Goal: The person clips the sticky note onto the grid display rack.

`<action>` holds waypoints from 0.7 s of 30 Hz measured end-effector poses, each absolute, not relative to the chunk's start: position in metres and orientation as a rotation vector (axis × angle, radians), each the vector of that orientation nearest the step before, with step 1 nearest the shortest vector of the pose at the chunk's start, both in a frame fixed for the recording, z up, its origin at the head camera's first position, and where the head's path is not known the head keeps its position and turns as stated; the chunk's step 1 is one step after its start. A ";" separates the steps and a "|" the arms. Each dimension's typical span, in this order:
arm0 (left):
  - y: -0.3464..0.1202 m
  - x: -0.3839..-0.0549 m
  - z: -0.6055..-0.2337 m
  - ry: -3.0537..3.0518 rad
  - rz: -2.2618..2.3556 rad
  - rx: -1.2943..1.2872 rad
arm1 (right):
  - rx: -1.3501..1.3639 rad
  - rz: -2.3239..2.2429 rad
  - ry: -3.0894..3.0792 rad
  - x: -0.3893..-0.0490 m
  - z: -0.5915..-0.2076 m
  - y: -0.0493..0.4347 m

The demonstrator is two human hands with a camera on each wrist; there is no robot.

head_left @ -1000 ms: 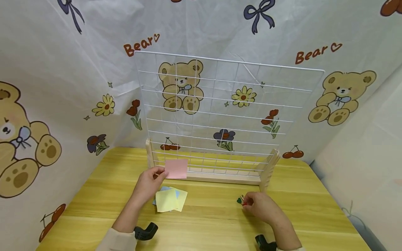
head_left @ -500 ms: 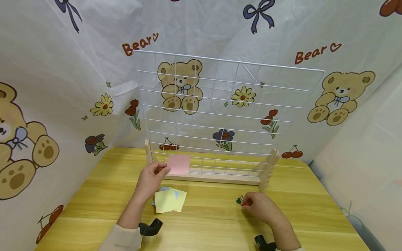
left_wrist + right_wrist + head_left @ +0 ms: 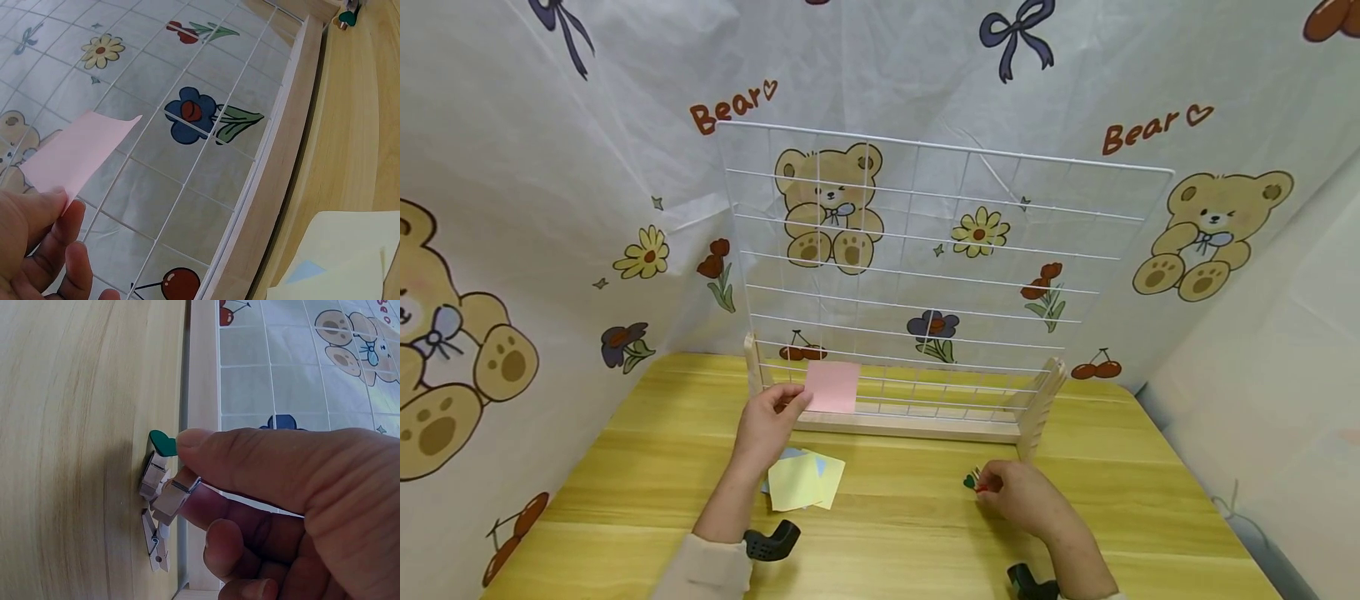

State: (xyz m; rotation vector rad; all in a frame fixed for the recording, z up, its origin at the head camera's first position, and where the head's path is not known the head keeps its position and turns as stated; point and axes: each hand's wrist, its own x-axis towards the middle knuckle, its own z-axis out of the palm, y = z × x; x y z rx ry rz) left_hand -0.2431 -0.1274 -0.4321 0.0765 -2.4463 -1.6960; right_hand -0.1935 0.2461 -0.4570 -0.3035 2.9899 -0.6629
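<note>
Between thumb and fingers my left hand point(image 3: 767, 425) pinches a pink sticky note point(image 3: 832, 387) by its lower left corner. The note overlaps the lower left of the white wire grid point(image 3: 917, 250); one corner curls in the left wrist view. My right hand point(image 3: 1026, 496), low over the table at right, pinches a small wooden clothespin point(image 3: 172, 499) between thumb and index finger; a bit of red shows at the fingertips in the head view. Right beside it are more small clothespins point(image 3: 156, 540), one with a green heart point(image 3: 164, 444). The thumb hides part of the held clothespin.
Yellow sticky notes point(image 3: 793, 483) with blue ones under them lie on the wooden table point(image 3: 895, 542) below my left wrist. The grid stands in a wooden base point(image 3: 910, 425) with side posts. Behind hangs a white cloth point(image 3: 910, 75) printed with bears and flowers.
My left hand has moved up and slightly right with the pink sticky note, bringing it higher before the grid. The right hand keeps its place at the clothespins.
</note>
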 end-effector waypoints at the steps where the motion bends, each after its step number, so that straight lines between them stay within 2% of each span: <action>1: -0.127 -0.243 -0.432 -2.443 -1.700 0.078 | -0.301 -0.661 2.989 -0.193 -0.457 0.246; 21: -0.120 -0.248 -0.431 -2.383 -1.734 0.071 | -0.346 -0.659 3.008 -0.193 -0.457 0.247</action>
